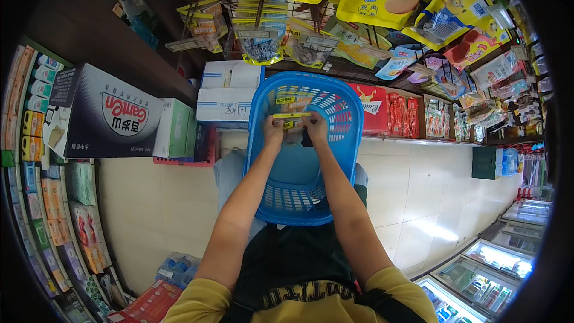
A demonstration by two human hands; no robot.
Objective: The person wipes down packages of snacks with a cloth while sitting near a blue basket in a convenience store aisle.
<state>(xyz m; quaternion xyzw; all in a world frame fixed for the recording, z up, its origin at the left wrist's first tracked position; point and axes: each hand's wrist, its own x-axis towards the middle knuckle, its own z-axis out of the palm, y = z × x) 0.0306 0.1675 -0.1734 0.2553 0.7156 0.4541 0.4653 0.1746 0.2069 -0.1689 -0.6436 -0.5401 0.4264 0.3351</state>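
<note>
A blue plastic basket (281, 195) with slotted walls stands before me. Over its inside, my left hand (273, 131) pinches the left top corner of a snack pouch (293, 124) with a yellow top strip. My right hand (317, 128) grips the same pouch by its right top corner. Behind it, against the far end of the basket, is another yellow-topped pouch (293, 101). A small black thing (306, 139) shows beside my right fingers; what it is I cannot tell.
Snack pouches (260, 38) hang from rack hooks above the basket's far end. White cartons (230, 94) and a red box (368, 106) flank it. A Ganten water carton (114, 114) stands left. Glass-topped freezers (482, 273) line the lower right, beyond the tiled floor (403, 184).
</note>
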